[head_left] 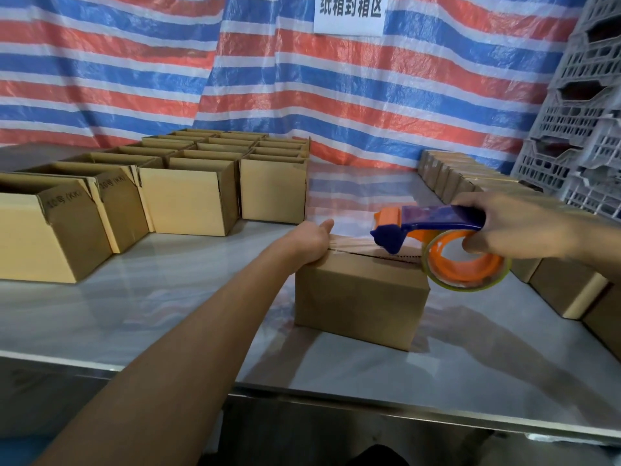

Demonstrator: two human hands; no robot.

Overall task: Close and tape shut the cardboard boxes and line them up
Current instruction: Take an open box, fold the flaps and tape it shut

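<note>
Head view:

- Work surface: a pale, glossy table (168,314) with a metal front edge.
- Task item: one cardboard box (363,297) stands on the table just right of centre, near the front edge. Its top flaps are folded down, and the centre seam is visible along the top.
- Left hand (312,242): it is set against the left top edge of the box, with the thumb laid over the top. The other fingers are mostly hidden, so whether they are curled or straight cannot be told.
- Right hand (514,227): its fingers are wrapped around the handle of a blue and orange tape dispenser (437,227), held over the right half of the box top.
- Tape roll (467,264): clear tape on an orange hub, mounted in the dispenser and hanging past the box's right top corner.
- Tape strip (349,245): a clear length runs from the dispenser head to the left hand, just above the seam.
- Open boxes (188,196): set in rows at the left and far left of the table, flaps up.
- Closed boxes (470,183): lined up along the table's right side.
- Background: a red, white and blue striped tarp (134,79) carrying a white sign (349,13). Grey plastic crates (584,112) are stacked at the right.
</note>
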